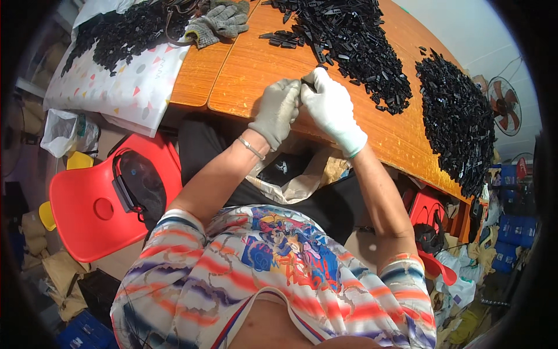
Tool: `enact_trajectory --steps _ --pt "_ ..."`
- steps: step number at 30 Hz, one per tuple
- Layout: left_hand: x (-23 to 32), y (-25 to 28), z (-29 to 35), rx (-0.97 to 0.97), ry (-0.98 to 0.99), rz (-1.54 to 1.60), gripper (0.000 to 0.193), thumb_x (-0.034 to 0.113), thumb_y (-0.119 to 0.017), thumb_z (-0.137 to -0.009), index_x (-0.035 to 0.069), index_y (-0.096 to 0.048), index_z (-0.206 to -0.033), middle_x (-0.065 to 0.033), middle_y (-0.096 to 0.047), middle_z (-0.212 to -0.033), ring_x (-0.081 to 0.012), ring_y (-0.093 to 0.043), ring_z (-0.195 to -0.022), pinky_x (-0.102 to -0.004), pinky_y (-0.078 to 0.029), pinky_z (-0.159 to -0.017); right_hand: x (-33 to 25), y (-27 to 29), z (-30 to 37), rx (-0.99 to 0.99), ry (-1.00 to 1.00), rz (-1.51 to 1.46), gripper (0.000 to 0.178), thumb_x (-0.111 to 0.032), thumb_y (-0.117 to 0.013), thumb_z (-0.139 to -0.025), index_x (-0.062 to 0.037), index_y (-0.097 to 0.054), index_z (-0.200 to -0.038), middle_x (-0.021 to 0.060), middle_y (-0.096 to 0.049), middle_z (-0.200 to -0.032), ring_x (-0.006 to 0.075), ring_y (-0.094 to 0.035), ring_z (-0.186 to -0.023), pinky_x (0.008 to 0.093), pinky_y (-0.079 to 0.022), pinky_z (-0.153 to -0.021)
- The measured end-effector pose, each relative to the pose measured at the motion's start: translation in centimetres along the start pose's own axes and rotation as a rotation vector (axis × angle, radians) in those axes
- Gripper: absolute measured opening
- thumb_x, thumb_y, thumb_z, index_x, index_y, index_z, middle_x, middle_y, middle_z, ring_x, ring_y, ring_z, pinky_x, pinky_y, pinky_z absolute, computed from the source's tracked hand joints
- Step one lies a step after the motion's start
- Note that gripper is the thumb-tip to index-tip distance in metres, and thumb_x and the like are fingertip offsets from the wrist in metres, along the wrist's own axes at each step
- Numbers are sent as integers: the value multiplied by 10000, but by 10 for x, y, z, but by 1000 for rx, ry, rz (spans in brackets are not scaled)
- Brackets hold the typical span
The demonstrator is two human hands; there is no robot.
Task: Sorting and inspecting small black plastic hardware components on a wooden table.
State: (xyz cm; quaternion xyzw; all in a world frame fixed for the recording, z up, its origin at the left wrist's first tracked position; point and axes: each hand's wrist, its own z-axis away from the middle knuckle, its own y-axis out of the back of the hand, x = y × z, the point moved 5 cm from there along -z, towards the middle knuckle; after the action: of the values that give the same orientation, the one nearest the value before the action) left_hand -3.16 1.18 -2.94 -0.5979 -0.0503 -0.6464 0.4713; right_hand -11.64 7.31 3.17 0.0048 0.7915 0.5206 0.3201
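My left hand [276, 109], in a greyish glove, and my right hand [330, 107], in a white glove, meet above the near edge of the wooden table [247, 78]. Their fingers are closed together around a small black piece [307, 86], mostly hidden by the gloves. Just beyond my right hand lies a heap of small, narrow black parts [360, 49]. Below my hands an open whitish bag [293, 191] rests on my lap, with something dark inside.
Another heap of black parts [456, 119] covers the table's right end. More dark pieces [131, 38] lie on a patterned white sheet [110, 87] at left, near grey knit gloves [218, 24]. A red chair [81, 203] stands left; a fan [504, 106] is at far right.
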Motion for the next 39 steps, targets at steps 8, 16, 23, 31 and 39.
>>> enact_trajectory --steps 8,16,23,31,39 --pt "0 -2 -20 -21 18 -37 220 255 -505 -962 68 -549 -854 28 -466 -641 -57 -380 -468 -222 -302 -405 8 5 -6 3 -117 10 179 -254 -610 -863 -93 -640 -938 149 -678 -856 330 -655 -782 394 -499 -706" --pt "14 -8 -14 -287 14 -176 253 195 -473 -992 33 -496 -1185 -24 -579 -787 -29 -421 -535 -158 -299 -408 48 18 -8 -64 -354 -684 248 -209 -633 -872 -37 -678 -1044 31 -677 -866 87 -602 -760 246 -480 -668" --pt "1 5 -17 -192 32 -7 241 174 -443 -1007 37 -508 -1195 -18 -574 -783 -16 -441 -553 -121 -324 -445 37 18 13 -123 -369 -1032 319 -249 -604 -921 -37 -642 -1156 18 -654 -961 92 -611 -831 225 -459 -700" --pt "-7 -10 3 -248 66 85 272 212 -455 -1013 62 -539 -1223 -4 -566 -769 10 -360 -516 -118 -233 -422 37 -13 24 -211 -388 -1161 216 -270 -614 -905 -66 -610 -835 6 -616 -738 55 -474 -625 203 -373 -566" --pt "7 27 51 -389 -101 -869 425 207 -538 -943 30 -476 -1325 -79 -656 -920 -148 -617 -751 -271 -500 -699 25 13 9 -370 212 -624 152 -211 -654 -866 -68 -666 -817 18 -611 -682 92 -541 -597 267 -443 -534"
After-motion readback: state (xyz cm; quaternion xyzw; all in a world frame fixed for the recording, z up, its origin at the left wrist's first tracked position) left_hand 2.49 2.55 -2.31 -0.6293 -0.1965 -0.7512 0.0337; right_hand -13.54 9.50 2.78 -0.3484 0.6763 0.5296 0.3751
